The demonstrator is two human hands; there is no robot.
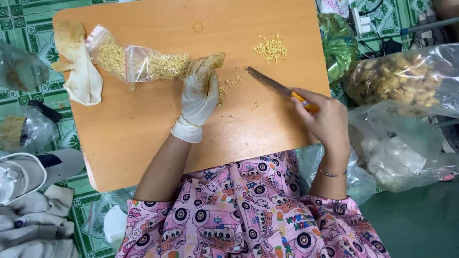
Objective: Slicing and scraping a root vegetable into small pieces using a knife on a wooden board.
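My left hand [200,91], in a stained white glove, holds the open end of a small clear zip bag [155,64] filled with chopped yellow pieces, lying on a wooden board [143,129]. A second filled bag [109,53] lies just left of it. My bare right hand [325,119] grips the orange handle of a knife [275,85], whose blade points up-left on the board. A small heap of chopped pieces [271,48] sits near the board's far right, and a few scattered bits [229,82] lie beside my left hand.
A spare stained glove [79,67] lies at the board's left end. Large clear bags of yellow chunks [401,79] and pale material [406,153] crowd the right side. A green-printed bag [337,45] sits at the upper right. Plastic bags and cloth [28,224] lie left.
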